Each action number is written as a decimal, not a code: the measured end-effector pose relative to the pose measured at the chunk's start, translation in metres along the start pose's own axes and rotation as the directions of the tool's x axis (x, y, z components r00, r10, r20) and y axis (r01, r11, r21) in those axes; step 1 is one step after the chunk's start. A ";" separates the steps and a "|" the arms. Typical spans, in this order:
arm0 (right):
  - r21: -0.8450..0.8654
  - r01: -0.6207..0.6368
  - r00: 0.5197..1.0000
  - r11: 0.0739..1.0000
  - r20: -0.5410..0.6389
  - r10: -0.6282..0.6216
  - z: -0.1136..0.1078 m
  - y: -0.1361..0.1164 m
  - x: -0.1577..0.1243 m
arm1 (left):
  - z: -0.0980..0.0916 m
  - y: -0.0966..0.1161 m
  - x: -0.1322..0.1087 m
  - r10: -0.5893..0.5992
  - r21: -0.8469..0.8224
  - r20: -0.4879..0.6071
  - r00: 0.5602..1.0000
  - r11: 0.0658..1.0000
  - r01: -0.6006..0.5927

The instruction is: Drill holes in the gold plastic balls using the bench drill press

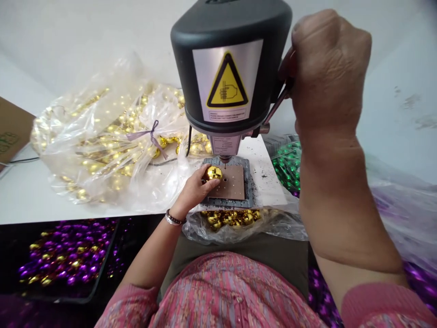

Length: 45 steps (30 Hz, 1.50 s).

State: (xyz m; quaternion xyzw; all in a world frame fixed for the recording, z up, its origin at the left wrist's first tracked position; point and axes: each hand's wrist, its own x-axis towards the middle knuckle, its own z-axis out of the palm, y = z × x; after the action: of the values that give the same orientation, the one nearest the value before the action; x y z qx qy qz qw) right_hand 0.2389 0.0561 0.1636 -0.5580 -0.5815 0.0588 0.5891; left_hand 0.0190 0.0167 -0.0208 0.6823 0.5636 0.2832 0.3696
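Note:
In my left hand (196, 189) is a shiny gold faceted ball (215, 173), pinched between thumb and fingers. It is just left of the drill bit (225, 165), over a brown board (235, 182) on the grey metal base (248, 182). Above stands the black head of a drill press (232, 27) with a yellow warning triangle. My right hand (329, 68) is raised at its right side, wrapped round the red-ended feed lever (288, 68). The fingers of that hand are mostly hidden behind its back.
A tied clear bag of gold balls (102, 136) lies on the white table (20, 205). An open bag of gold balls (235, 218) hangs at the front edge. A black crate (92, 296) of purple and gold balls stands lower left; green balls (288, 166) lie right.

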 end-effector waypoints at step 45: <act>-0.108 0.566 0.794 0.817 -0.196 -0.576 0.005 0.078 -0.142 | 0.024 0.011 0.016 0.207 0.088 0.074 0.976 0.973 -0.213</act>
State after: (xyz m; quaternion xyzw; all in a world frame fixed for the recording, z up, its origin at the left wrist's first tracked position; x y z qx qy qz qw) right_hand 0.2352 -0.0142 0.0170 -0.3721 -0.6550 -0.1963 0.6276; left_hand 0.0479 0.0272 -0.0261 0.7637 0.4891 0.2713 0.3224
